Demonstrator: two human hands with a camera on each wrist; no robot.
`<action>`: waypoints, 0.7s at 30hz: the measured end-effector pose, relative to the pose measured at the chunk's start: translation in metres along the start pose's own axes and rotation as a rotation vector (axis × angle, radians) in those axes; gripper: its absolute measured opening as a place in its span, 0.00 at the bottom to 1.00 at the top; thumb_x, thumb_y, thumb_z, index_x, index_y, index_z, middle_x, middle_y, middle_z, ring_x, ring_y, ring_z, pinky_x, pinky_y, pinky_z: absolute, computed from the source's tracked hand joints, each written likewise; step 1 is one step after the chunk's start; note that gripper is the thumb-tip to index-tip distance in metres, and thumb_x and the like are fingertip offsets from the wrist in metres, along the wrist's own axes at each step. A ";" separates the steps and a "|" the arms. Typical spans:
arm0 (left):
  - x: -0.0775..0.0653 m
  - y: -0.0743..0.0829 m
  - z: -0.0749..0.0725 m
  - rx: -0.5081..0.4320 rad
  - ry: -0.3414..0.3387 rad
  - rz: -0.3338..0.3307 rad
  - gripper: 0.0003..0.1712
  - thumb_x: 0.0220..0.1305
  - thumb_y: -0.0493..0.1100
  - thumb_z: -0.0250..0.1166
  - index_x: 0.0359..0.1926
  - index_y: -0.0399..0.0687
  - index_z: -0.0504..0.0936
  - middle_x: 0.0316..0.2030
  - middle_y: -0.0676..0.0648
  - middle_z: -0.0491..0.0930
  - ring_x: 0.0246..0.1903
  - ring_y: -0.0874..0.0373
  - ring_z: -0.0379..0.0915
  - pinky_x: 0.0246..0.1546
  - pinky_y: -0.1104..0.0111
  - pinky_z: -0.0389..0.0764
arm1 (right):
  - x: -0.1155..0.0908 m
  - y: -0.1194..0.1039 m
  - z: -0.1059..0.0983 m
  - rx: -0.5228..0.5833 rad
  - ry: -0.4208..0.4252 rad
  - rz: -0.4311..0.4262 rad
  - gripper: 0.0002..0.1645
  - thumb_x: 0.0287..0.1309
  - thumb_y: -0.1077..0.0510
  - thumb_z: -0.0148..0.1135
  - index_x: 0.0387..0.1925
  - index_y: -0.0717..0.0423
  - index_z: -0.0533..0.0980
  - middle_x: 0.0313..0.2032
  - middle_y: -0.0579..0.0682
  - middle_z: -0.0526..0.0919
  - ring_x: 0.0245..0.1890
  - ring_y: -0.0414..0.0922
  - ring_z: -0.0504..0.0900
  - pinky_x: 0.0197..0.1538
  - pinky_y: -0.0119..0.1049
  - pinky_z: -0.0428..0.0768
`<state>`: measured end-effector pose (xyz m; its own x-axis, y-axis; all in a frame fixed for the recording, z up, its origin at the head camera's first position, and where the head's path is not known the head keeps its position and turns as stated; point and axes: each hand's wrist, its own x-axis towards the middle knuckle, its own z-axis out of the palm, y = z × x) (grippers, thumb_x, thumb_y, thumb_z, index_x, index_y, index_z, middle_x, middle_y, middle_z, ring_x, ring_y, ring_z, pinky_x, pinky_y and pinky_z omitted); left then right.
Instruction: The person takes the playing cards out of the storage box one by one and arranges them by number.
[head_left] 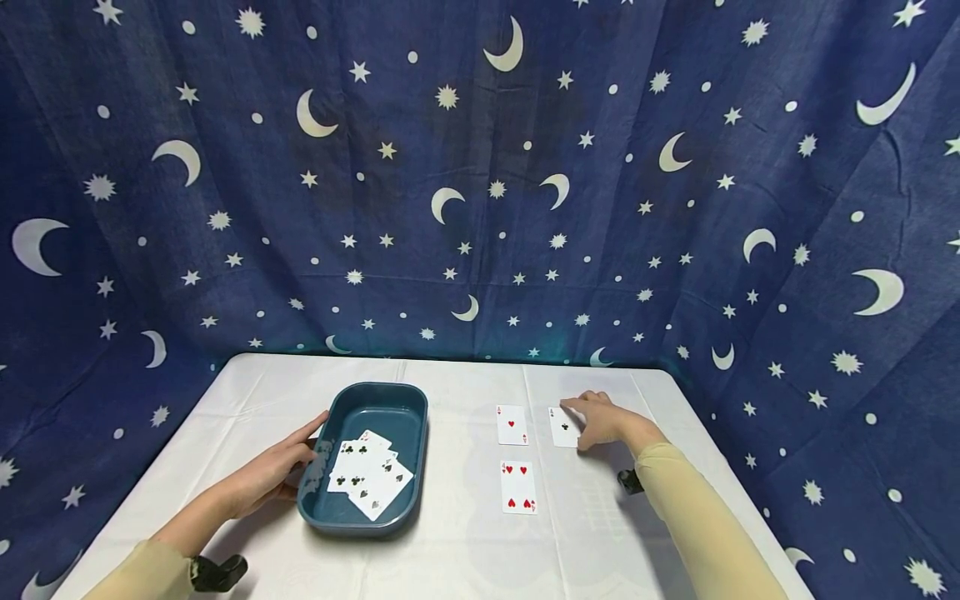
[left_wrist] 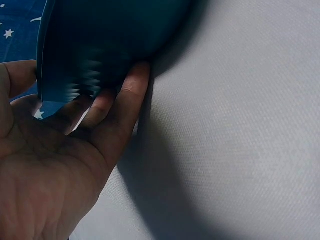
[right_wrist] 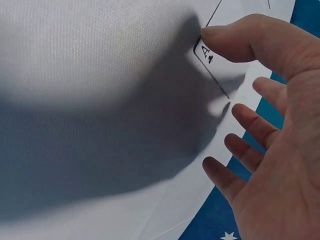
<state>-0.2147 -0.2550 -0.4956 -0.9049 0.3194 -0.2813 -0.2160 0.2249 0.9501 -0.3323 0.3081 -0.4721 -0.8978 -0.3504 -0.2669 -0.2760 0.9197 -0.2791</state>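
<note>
My left hand (head_left: 258, 477) grips the left side of a blue-green rectangular tray (head_left: 418, 467). In the left wrist view, one digit is at the rim and other fingers lie against the outer wall (left_wrist: 115, 30). Inside the tray overlap a clubs card (head_left: 351, 471), a spades card (head_left: 384, 486) and a mostly covered red-marked card (head_left: 375, 437). On the right, my right hand (head_left: 603, 419) touches the ace of clubs (head_left: 558, 428), which lies on the table. Its thumb (right_wrist: 235, 40) rests at a card corner; the other fingers are spread.
Left of the ace of clubs lies the ace of hearts (head_left: 512, 425). Nearer to me is a hearts card with several pips (head_left: 518, 487). A white cloth covers the table (head_left: 465, 550). Dark blue curtains with moons and stars (head_left: 480, 217) stand behind and beside it.
</note>
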 end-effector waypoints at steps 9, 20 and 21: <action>-0.001 0.001 0.000 0.009 0.009 -0.008 0.43 0.75 0.40 0.49 0.83 0.61 0.41 0.74 0.30 0.47 0.66 0.34 0.58 0.47 0.46 0.81 | -0.001 -0.004 -0.003 0.026 0.066 -0.033 0.60 0.39 0.57 0.75 0.78 0.51 0.62 0.71 0.61 0.62 0.68 0.59 0.59 0.63 0.61 0.67; -0.001 0.003 0.001 0.015 0.006 -0.004 0.43 0.74 0.40 0.48 0.83 0.60 0.40 0.73 0.30 0.50 0.65 0.35 0.60 0.47 0.46 0.81 | 0.001 -0.022 -0.005 -0.018 0.235 -0.131 0.54 0.53 0.37 0.72 0.78 0.50 0.63 0.71 0.60 0.65 0.70 0.59 0.60 0.68 0.61 0.61; -0.001 0.003 0.001 0.015 0.006 -0.005 0.43 0.74 0.40 0.48 0.83 0.60 0.40 0.72 0.30 0.50 0.65 0.35 0.60 0.47 0.46 0.81 | 0.001 -0.025 -0.005 -0.021 0.248 -0.136 0.54 0.54 0.37 0.71 0.78 0.49 0.63 0.71 0.59 0.66 0.70 0.59 0.60 0.68 0.62 0.61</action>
<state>-0.2137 -0.2540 -0.4928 -0.9059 0.3132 -0.2851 -0.2148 0.2403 0.9466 -0.3278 0.2856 -0.4610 -0.9078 -0.4193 0.0068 -0.4046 0.8714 -0.2773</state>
